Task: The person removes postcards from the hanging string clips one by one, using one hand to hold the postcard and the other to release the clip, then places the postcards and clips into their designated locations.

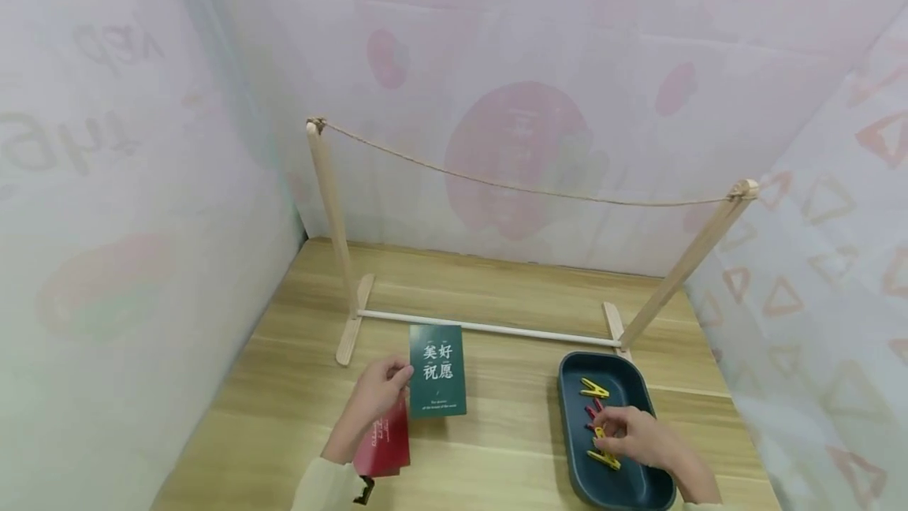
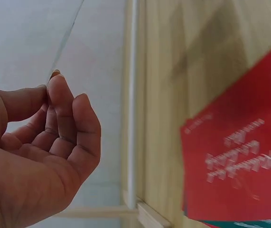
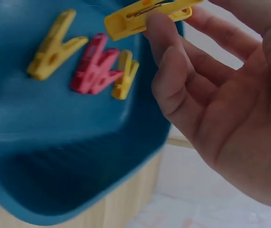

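My left hand (image 1: 378, 393) pinches a green card (image 1: 437, 397) with white lettering by its left edge, above the table. Just below that hand, a red card (image 1: 394, 448) lies on top of others, and a green edge shows under it in the left wrist view. Over the dark blue tray (image 1: 567, 432), my right hand (image 1: 638, 438) pinches a yellow clothespin (image 3: 130, 21) between thumb and fingers. Inside the tray lie more yellow clothespins (image 3: 50, 52) and red clothespins (image 3: 90, 66).
Behind the cards stands a wooden frame with a left post (image 1: 332, 219), a right post (image 1: 684, 270) and a white bottom rod (image 1: 496, 329). A sagging twine (image 1: 489, 182) runs between the post tops. Printed cloth walls (image 1: 454, 38) enclose the wooden table (image 1: 496, 448).
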`<state>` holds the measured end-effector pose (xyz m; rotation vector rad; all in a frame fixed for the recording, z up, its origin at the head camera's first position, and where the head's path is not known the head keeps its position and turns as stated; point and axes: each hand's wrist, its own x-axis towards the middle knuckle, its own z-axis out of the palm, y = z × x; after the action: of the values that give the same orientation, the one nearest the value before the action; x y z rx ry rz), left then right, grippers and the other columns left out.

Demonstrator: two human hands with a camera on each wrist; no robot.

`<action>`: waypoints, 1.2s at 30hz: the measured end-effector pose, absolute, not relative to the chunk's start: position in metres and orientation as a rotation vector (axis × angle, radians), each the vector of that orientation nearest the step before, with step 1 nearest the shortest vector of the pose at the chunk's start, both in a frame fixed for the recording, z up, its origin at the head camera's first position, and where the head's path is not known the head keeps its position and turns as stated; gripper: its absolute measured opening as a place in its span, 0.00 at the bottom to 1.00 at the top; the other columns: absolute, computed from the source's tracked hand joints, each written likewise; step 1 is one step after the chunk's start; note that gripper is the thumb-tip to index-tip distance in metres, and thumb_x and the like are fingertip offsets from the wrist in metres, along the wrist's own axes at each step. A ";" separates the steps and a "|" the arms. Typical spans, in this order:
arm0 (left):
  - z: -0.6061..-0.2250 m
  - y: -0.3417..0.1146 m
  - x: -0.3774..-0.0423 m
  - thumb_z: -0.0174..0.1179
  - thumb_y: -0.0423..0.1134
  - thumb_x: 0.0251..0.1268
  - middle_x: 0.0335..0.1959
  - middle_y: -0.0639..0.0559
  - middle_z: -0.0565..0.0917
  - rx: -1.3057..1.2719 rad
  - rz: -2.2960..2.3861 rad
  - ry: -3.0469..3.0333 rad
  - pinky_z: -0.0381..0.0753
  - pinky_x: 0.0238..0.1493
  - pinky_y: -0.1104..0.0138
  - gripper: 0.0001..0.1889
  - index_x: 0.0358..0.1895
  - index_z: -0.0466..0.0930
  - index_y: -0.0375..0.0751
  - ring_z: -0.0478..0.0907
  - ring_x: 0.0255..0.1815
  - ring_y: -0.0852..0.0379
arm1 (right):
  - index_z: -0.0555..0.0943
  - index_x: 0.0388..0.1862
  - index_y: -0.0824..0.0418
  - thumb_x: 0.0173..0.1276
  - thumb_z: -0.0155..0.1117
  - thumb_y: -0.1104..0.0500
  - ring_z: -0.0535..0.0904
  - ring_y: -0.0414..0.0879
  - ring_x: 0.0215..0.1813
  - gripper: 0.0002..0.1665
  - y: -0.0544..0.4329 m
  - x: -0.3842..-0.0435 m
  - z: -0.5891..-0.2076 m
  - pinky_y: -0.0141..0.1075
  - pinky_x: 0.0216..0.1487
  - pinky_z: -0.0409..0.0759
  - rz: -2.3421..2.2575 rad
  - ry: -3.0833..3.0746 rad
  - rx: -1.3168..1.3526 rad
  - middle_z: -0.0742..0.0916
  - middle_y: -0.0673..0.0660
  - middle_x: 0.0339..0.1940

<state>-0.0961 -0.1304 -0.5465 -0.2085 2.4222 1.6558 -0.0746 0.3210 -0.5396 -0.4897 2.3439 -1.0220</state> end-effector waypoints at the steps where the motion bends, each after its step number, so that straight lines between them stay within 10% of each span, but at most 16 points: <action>1: -0.551 -0.133 -0.093 0.55 0.36 0.72 0.30 0.43 0.81 -0.222 1.653 2.416 0.79 0.30 0.66 0.08 0.45 0.81 0.36 0.78 0.30 0.52 | 0.81 0.48 0.64 0.68 0.66 0.54 0.74 0.36 0.27 0.16 0.321 -0.072 -0.543 0.30 0.27 0.74 -1.009 2.347 -0.474 0.83 0.53 0.31; 23: -0.611 -0.199 -0.054 0.53 0.35 0.72 0.31 0.46 0.80 -0.429 1.335 2.496 0.75 0.28 0.66 0.12 0.49 0.78 0.29 0.75 0.27 0.56 | 0.82 0.34 0.55 0.57 0.74 0.60 0.72 0.46 0.28 0.08 0.282 -0.056 -0.594 0.44 0.32 0.75 -0.382 2.563 -0.192 0.80 0.49 0.26; 36: -0.618 -0.212 -0.060 0.56 0.34 0.69 0.25 0.49 0.78 -0.366 1.109 2.594 0.74 0.25 0.67 0.07 0.37 0.80 0.32 0.74 0.24 0.57 | 0.82 0.42 0.60 0.54 0.75 0.61 0.77 0.47 0.31 0.17 0.271 -0.043 -0.607 0.50 0.33 0.79 -0.247 2.715 -0.130 0.84 0.57 0.36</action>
<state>-0.0596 -0.2117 -0.6185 -0.3659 2.5939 1.1093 -0.0432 0.2709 -0.6067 -0.1298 2.7150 -0.2466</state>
